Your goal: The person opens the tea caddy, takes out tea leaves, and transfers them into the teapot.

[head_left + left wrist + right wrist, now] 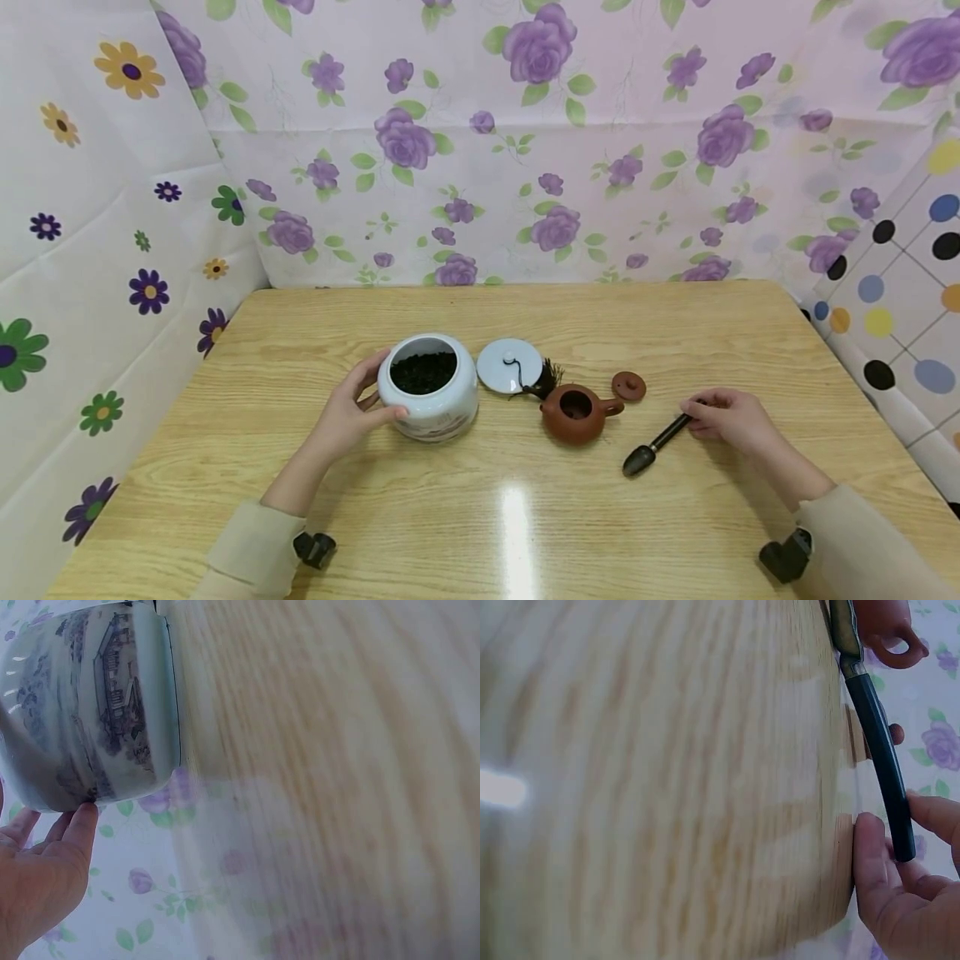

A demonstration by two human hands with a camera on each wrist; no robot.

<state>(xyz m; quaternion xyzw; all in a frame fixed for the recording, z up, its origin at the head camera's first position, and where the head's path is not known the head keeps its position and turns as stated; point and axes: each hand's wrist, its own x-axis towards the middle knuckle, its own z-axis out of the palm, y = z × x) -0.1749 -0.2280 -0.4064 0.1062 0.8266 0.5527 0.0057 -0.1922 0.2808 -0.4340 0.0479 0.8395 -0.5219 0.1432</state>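
Note:
A white porcelain jar [442, 412] with a painted landscape stands at centre left, dark tea leaves [424, 372] inside. My left hand [358, 414] holds its left side, thumb near the front shoulder and fingers round the back. In the left wrist view the fingertips touch the painted jar [90, 712]. At the right, my right hand [731, 421] pinches the handle end of a dark tea scoop [660, 444], its bowl pointing down and left, low over the table. The right wrist view shows the thumb against the black handle [881, 757], with fingers on its other side.
Between the hands stands a reddish-brown clay teapot [572, 427], uncovered, its handle to the right. Its small lid [628, 386] lies behind it. The jar's white lid [498, 371] lies beside the jar, with a dark tassel [546, 380] reaching the teapot. Floral cloth [480, 192] backs the table.

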